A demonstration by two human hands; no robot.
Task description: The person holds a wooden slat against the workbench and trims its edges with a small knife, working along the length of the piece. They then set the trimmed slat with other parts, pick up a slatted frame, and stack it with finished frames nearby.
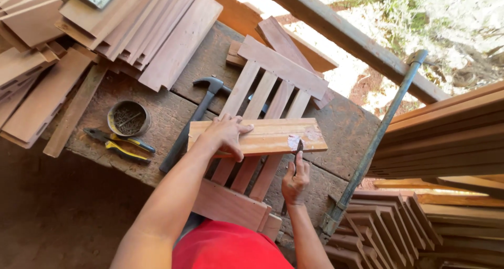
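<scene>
Pale rectangular wooden board (265, 137) lies crosswise on a reddish slatted wooden frame (262, 116), mid-bench, long axis running left-right. Its right end sits just past the frame's rightmost slat; its near edge overhangs the gaps between slats. A whitish patch shows near the board's right near corner.

Frame sits on a dark, worn wooden workbench (157, 111), tilted, far crosspiece up-right, near crosspiece at the bench's near edge, close to the person's red shirt (226, 248).

Left hand (226, 134): flat, fingers spread, palm pressing down on the board's left end. Not gripping, just pinning.

Right hand (295, 180): closed around a thin dark tool (297, 152), likely a pencil or blade; can't tell which. Tip touches the board's near edge at the whitish patch.

Open room: bare bench right of the board out to a grey metal pipe (383, 132) running diagonally near-to-far. Left is tighter: black-headed hammer (194, 119) lies just beside the frame's left slat, handle pointing near-left. Further left, round tin of nails (128, 118) and yellow-handled pliers (119, 144), well apart from the board.

Far-left: stacks of reddish planks (131, 27) crowd the bench edge. Right, beyond the pipe: more stacked boards (446, 137).
</scene>
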